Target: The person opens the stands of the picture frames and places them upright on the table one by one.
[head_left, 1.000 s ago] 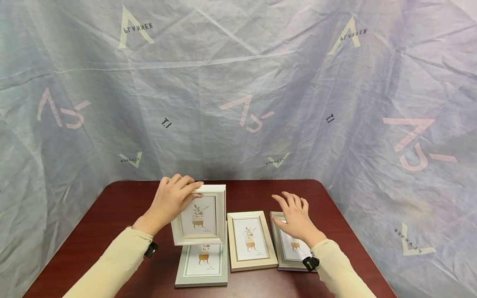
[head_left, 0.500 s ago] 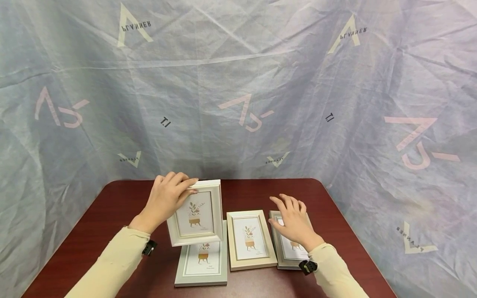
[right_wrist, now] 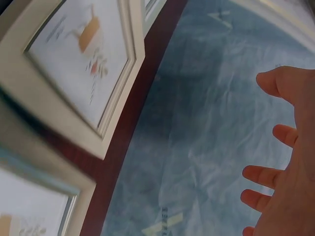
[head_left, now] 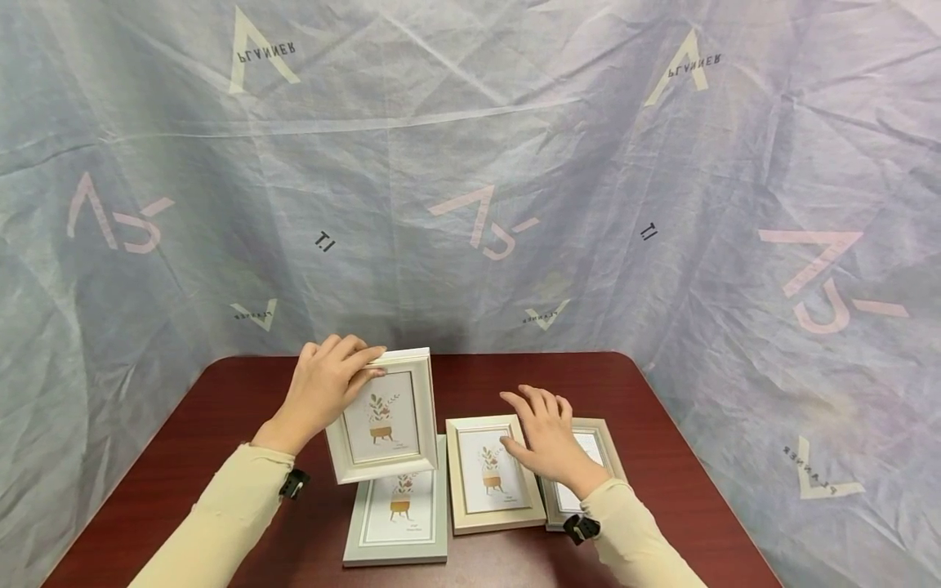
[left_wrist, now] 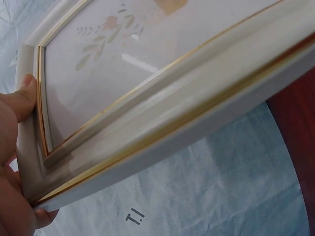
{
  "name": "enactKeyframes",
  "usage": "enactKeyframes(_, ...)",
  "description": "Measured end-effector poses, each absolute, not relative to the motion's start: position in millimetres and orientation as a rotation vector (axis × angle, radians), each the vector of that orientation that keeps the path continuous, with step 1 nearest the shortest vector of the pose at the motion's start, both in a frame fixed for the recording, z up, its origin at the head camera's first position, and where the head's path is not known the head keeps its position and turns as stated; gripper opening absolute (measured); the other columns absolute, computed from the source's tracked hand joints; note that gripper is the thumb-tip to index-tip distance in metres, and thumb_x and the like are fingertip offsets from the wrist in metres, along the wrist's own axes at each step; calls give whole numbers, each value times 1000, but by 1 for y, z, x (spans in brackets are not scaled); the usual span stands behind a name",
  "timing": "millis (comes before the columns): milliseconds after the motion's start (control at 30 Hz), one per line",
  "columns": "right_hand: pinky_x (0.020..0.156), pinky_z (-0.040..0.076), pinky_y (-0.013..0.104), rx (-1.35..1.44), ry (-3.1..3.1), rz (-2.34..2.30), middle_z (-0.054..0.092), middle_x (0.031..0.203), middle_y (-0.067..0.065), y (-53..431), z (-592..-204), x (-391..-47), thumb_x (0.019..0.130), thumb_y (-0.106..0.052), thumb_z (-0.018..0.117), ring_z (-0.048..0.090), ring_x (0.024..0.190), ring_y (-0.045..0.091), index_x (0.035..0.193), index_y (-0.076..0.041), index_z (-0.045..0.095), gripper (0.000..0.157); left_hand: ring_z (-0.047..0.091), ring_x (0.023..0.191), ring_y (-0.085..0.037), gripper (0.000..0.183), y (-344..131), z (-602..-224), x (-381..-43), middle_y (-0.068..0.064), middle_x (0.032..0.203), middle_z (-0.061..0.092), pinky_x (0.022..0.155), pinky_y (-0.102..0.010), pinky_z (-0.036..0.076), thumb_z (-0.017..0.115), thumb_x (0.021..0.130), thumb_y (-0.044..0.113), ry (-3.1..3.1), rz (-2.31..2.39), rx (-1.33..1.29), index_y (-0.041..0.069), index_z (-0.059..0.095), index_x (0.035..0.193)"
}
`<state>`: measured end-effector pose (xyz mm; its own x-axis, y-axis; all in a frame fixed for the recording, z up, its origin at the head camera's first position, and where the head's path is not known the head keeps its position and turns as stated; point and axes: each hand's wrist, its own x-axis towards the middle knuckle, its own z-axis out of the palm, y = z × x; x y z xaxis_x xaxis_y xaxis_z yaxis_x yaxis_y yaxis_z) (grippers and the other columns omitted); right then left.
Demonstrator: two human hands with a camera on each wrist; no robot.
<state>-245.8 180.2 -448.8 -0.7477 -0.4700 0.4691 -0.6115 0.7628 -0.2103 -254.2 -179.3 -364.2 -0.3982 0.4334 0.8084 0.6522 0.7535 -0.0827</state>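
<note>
My left hand (head_left: 323, 384) grips the top edge of a white picture frame (head_left: 381, 418), holding it nearly upright. In the left wrist view the thumb presses the front of the gold-trimmed white frame (left_wrist: 147, 123). Partly behind its lower edge lies a pale grey-green picture frame (head_left: 400, 518) on the table. My right hand (head_left: 547, 437) hovers with spread fingers over a cream picture frame (head_left: 488, 474) and the beige-grey picture frame (head_left: 613, 449) beside it. Nothing is in that hand; in the right wrist view the fingers (right_wrist: 263, 174) are apart from the frames.
Dark red table (head_left: 243, 408) under everything, its far edge close to a hanging grey printed cloth (head_left: 397, 204). The cloth also rises along both sides. The frames lie close together in a row at the table's near middle.
My left hand has drawn the white frame slightly left and up. My right hand has moved left, from over the rightmost frame toward the cream one.
</note>
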Motion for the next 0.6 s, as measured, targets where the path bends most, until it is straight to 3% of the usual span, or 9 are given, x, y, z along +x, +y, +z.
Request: enactKeyframes(600,100,24,59,947,-2598,536,41,142,16,121,-451,-240,93,-38,65,36,130,35,145,-15,44,60,51,77,-24,31,-172,-362,-259,-4,93,62,64,-39,31,80,80,17,-2077,-343,-807,11,76,111)
